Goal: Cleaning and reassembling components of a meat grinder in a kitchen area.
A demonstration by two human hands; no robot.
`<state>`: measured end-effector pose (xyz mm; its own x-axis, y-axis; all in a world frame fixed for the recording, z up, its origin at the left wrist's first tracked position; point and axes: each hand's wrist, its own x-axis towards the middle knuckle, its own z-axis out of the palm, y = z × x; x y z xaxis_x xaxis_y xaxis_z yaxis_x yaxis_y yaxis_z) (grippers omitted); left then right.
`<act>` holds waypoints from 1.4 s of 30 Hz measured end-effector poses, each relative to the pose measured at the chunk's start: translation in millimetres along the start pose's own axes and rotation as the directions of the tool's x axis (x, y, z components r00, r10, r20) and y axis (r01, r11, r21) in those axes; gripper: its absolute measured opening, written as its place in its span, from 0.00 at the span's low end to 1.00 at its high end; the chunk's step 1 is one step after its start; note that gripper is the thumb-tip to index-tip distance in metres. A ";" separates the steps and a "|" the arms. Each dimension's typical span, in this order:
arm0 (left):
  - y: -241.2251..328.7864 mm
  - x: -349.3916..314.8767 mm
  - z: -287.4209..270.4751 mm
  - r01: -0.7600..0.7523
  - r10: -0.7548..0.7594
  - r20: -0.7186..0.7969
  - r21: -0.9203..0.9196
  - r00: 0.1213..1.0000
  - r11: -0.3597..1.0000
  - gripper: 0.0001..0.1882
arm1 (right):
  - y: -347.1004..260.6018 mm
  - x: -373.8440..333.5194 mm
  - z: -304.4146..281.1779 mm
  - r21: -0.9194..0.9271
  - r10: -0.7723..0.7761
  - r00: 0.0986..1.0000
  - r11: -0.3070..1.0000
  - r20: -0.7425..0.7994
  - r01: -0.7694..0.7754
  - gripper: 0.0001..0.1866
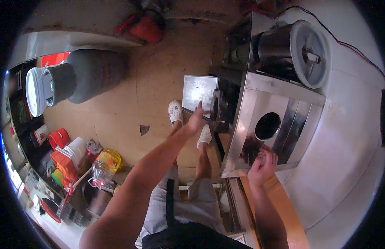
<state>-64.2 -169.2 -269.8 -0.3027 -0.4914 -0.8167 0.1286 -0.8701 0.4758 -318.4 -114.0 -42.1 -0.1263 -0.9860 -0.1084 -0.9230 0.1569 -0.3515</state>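
Observation:
My left hand (pixel 195 119) reaches down beside a square metal plate (pixel 199 88), with one finger stretched out over the plate's near part. Its other visible fingertip is close to a dark ring-shaped part (pixel 216 106) on the side of a black fixture; whether it touches the ring I cannot tell. My right hand (pixel 262 169) is at the front of a stainless steel stand (pixel 279 85), just below the round hole (pixel 267 126) in its top. Its fingers are curled together, and what they hold, if anything, is hidden.
A dark pot with a pale lid (pixel 310 54) stands behind the steel stand. At left are a grey gas cylinder (pixel 97 74), a white bucket (pixel 76 149), an orange container (pixel 64 166) and a bottle of yellow oil (pixel 107 162). A red object (pixel 146 28) lies at the far wall.

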 end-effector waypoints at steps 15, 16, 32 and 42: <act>-2.7 -21.5 26.9 0.061 -0.138 -0.076 -0.626 0.987 0.778 0.35 | -6.2 4.3 5.2 -0.023 -0.044 0.997 0.999 -0.062 0.042 0.10; 37.0 -5.4 34.8 0.103 -0.184 -0.122 -0.487 0.975 0.868 0.35 | -0.1 3.4 2.0 -0.053 -0.029 0.998 0.998 -0.057 0.026 0.10; 112.3 9.2 8.0 -0.346 0.347 -0.007 -0.103 0.938 0.933 0.30 | -16.4 5.3 2.1 0.020 -0.046 0.995 0.999 -0.092 0.049 0.09; -35.6 -16.5 -9.2 -0.161 0.147 -0.179 -0.067 0.973 0.985 0.34 | -24.5 8.7 6.2 0.018 -0.045 0.998 0.999 -0.040 0.045 0.09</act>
<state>-55.1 -130.5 -276.3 -0.1068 -0.6131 -0.7828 0.2388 -0.7801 0.5784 -294.6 -126.1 -40.2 -0.0995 -0.9935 -0.0553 -0.9210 0.1130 -0.3728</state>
